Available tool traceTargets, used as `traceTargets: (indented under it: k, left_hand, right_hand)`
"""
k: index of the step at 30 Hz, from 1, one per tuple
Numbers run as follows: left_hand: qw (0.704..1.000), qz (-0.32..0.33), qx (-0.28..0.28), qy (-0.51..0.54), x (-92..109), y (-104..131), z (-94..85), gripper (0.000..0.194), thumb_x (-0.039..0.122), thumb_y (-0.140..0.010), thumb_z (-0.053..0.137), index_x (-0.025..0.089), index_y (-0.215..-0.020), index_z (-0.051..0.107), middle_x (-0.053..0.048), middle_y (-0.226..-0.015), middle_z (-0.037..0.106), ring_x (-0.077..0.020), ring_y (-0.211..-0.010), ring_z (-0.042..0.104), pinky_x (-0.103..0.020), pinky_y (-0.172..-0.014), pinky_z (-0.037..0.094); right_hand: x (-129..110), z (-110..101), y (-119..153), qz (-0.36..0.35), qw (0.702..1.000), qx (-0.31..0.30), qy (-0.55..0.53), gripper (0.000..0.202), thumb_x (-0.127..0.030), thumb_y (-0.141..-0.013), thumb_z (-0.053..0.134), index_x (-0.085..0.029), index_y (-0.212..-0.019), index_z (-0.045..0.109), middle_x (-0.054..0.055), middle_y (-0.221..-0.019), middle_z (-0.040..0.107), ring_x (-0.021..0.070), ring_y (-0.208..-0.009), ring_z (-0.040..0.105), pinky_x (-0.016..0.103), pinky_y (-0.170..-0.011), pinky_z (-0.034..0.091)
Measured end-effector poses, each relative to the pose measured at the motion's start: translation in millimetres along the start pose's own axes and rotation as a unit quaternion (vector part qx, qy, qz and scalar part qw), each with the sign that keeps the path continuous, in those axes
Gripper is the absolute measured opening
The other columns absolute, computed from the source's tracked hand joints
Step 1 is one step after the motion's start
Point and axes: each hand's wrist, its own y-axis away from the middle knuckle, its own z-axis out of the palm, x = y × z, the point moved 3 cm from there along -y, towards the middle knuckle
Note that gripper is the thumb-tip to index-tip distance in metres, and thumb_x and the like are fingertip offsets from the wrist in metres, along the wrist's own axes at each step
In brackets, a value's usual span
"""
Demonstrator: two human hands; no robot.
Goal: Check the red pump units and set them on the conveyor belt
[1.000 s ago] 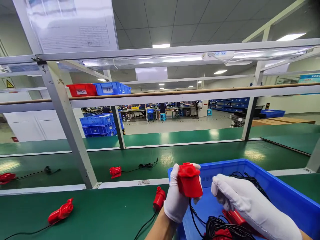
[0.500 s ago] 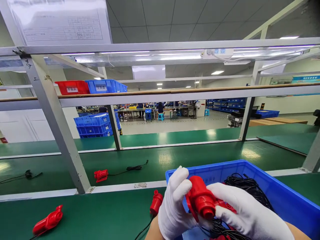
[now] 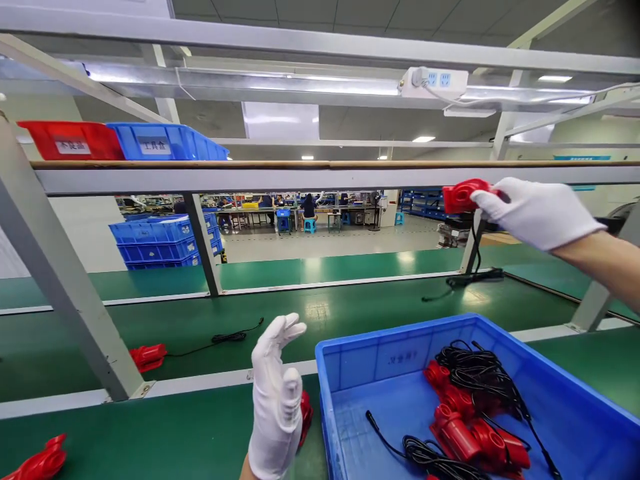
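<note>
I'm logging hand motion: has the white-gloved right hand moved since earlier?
Yes, up: the right hand rose from the blue plastic bin and now overlaps the white metal shelf rail in view.

The right hand (image 3: pixel 543 212) lifts a red pump (image 3: pixel 467 195) (black cable (image 3: pixel 475 247) dangling) above the blue bin (image 3: pixel 400 367); the left hand (image 3: pixel 276 400) is empty.

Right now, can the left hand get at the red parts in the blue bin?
Likely yes: left hand looks empty, blue bin is open-topped, only its side wall is between hand and red parts.
</note>
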Motion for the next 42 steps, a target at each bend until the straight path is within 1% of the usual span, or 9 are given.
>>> traceTargets:
  k: [4,9,15,22,27,30,33,37,42]
  left_hand:
    - [0.998,-0.035,-0.013,-0.043,-4,3,0.6,0.050,0.053,-0.098,0.042,0.025,-0.140,0.041,-0.012,-0.136,0.051,-0.0288,-0.117,0.056,-0.050,-0.102,0.043]
    - [0.994,-0.030,-0.041,-0.092,-22,3,-5.8,0.049,0.052,-0.098,0.042,0.028,-0.140,0.043,-0.011,-0.131,0.056,-0.0292,-0.114,0.059,-0.049,-0.095,0.049]
    - [0.994,-0.011,-0.068,-0.088,-36,-1,-10.2,0.054,0.058,-0.092,0.048,0.024,-0.133,0.052,-0.013,-0.122,0.064,-0.0321,-0.104,0.066,-0.049,-0.085,0.055]
    - [0.980,-0.088,-0.140,-0.111,-2,7,12.5,0.041,0.048,-0.098,0.044,0.030,-0.135,0.048,-0.008,-0.129,0.059,-0.0277,-0.117,0.058,-0.046,-0.099,0.046]
    - [0.963,-0.066,-0.234,-0.115,11,18,26.6,0.036,0.042,-0.098,0.046,0.031,-0.132,0.048,-0.006,-0.127,0.059,-0.0243,-0.116,0.058,-0.041,-0.099,0.045]
    - [0.956,-0.060,-0.269,-0.105,18,23,32.5,0.036,0.041,-0.098,0.047,0.029,-0.132,0.048,-0.007,-0.127,0.059,-0.0243,-0.117,0.057,-0.041,-0.101,0.044]
    - [0.952,-0.081,-0.287,-0.073,25,26,37.2,0.035,0.041,-0.098,0.046,0.027,-0.130,0.050,-0.008,-0.129,0.059,-0.0246,-0.118,0.056,-0.042,-0.103,0.042]
    - [0.941,-0.180,-0.286,-0.017,23,33,45.0,0.035,0.045,-0.099,0.044,0.025,-0.127,0.052,-0.010,-0.133,0.057,-0.0246,-0.123,0.054,-0.044,-0.109,0.039]
    - [0.920,-0.330,-0.191,0.087,11,52,61.2,0.060,0.052,-0.093,0.055,0.025,-0.142,0.034,-0.013,-0.156,0.032,-0.0281,-0.144,0.030,-0.048,-0.119,0.025]
  right_hand:
    - [-39,66,-13,-0.051,0.982,-0.178,0.026,0.083,-0.067,-0.095,0.011,-0.003,-0.108,0.063,0.015,-0.102,0.067,0.0223,-0.105,0.064,0.031,-0.081,0.041]
    - [-114,172,44,-0.103,0.894,-0.436,0.017,0.029,-0.037,-0.095,0.060,-0.011,-0.108,0.064,0.007,-0.103,0.067,0.0159,-0.087,0.065,0.034,-0.079,0.056]
    - [-161,226,93,-0.162,0.829,-0.535,-0.032,0.030,-0.035,-0.095,0.059,-0.013,-0.116,0.061,0.007,-0.110,0.064,0.0171,-0.092,0.065,0.035,-0.079,0.057]
    - [-145,174,103,-0.254,0.855,-0.440,-0.106,0.038,-0.046,-0.099,0.046,-0.014,-0.112,0.063,0.008,-0.106,0.066,0.0192,-0.095,0.063,0.039,-0.087,0.050]
    - [-124,107,225,-0.409,0.787,-0.432,-0.163,0.028,-0.045,-0.091,0.053,-0.024,-0.091,0.072,0.005,-0.087,0.072,0.0209,-0.080,0.067,0.028,-0.067,0.043]
    - [-116,101,298,-0.476,0.741,-0.444,-0.164,0.021,-0.035,-0.069,0.073,-0.022,-0.086,0.073,0.005,-0.082,0.072,0.0234,-0.073,0.067,0.029,-0.057,0.038]
    - [-111,110,330,-0.507,0.726,-0.435,-0.163,0.014,-0.031,-0.068,0.073,-0.021,-0.078,0.071,0.005,-0.077,0.070,0.0240,-0.072,0.066,0.029,-0.053,0.035]
    - [-107,99,308,-0.497,0.748,-0.400,-0.184,0.011,-0.034,-0.077,0.071,-0.025,-0.081,0.069,0.000,-0.078,0.067,0.0187,-0.073,0.065,0.026,-0.054,0.034]
    - [-114,44,244,-0.360,0.879,-0.258,-0.176,0.017,-0.025,-0.096,0.048,-0.022,-0.105,0.062,0.004,-0.091,0.062,0.0177,-0.076,0.060,0.027,-0.062,0.038]
